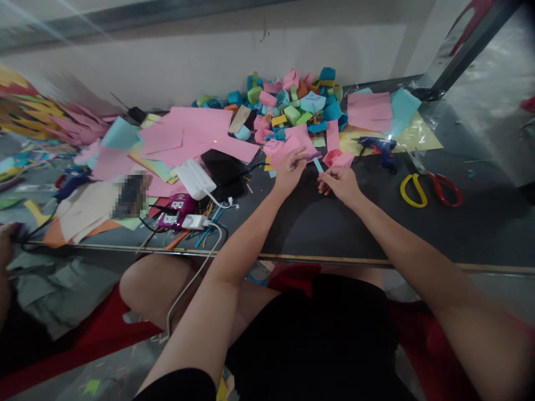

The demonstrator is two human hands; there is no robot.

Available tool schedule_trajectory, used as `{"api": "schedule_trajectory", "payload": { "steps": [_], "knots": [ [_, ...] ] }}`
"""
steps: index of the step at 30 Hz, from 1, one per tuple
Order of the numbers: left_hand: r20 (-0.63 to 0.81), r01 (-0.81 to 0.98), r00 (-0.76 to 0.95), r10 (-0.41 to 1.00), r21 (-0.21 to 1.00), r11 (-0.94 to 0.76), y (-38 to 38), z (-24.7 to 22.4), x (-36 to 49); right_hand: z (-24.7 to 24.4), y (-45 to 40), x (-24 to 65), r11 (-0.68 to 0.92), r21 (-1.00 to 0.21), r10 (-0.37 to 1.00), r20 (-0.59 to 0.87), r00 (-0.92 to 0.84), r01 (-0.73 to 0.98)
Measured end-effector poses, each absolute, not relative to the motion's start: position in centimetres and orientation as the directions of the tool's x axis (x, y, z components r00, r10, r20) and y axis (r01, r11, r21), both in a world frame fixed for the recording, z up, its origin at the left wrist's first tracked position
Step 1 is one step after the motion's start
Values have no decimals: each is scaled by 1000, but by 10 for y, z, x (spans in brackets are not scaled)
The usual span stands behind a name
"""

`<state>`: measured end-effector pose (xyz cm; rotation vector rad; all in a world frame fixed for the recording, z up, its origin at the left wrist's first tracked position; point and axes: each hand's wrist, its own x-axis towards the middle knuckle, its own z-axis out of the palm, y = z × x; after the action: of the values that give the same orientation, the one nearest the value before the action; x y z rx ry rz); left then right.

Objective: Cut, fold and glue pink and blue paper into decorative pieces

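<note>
My right hand [339, 182] pinches a short light blue paper strip [318, 165], which points up and to the left over the dark table. Close by on the left, my left hand [290, 171] hovers with its fingers apart at the edge of some pink paper [297, 140]. Just past its fingertips lies a small purple piece [314, 157]; whether they touch it I cannot tell. A folded pink paper piece [337, 160] sits behind my right hand. Further back rises a heap of coloured folded paper pieces [292, 108].
Scissors [427, 174] with yellow and red handles and a blue glue gun [382, 149] lie to the right. Leftward are pink sheets [200, 123], a white power bank [194, 178], a purple power strip [179, 209] and cables. Another person's hand [6, 242] shows at the left edge.
</note>
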<state>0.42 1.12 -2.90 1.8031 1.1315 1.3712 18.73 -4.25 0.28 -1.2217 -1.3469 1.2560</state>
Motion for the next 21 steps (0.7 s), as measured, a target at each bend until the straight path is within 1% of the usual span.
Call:
{"api": "schedule_trajectory", "payload": {
  "steps": [2, 3, 5, 7, 9, 11, 14, 17, 21],
  "knots": [
    [571, 427, 207, 794, 678, -599, 12, -28, -1, 4, -44, 188, 10, -995, 995, 0, -99, 100],
    [611, 490, 278, 741, 574, -656, 11, -27, -3, 4, -44, 188, 23, -993, 994, 11, -105, 117],
    [643, 556, 404, 650, 392, -733, 8, -24, -4, 3, -45, 188, 57, -987, 991, 37, -130, 153],
    [646, 572, 476, 597, 288, -768, 5, -24, -3, 2, -44, 189, 85, -982, 987, 59, -150, 171],
    [653, 576, 495, 573, 247, -779, 4, -26, -2, 0, -43, 189, 74, -986, 987, 52, -149, 147],
    [666, 580, 479, 572, 249, -775, 5, -29, -2, -2, -41, 189, 30, -995, 990, 16, -142, 99],
    [673, 560, 425, 606, 331, -760, 8, -33, -1, -4, -38, 190, -23, -998, 989, -31, -146, 57],
    [651, 505, 340, 678, 482, -716, 8, -34, 1, -5, -36, 191, -41, -999, 990, -45, -136, 32],
    [565, 371, 150, 811, 729, -576, 5, -29, 7, -4, -35, 191, -42, -998, 996, -45, -74, 40]
  ]
}}
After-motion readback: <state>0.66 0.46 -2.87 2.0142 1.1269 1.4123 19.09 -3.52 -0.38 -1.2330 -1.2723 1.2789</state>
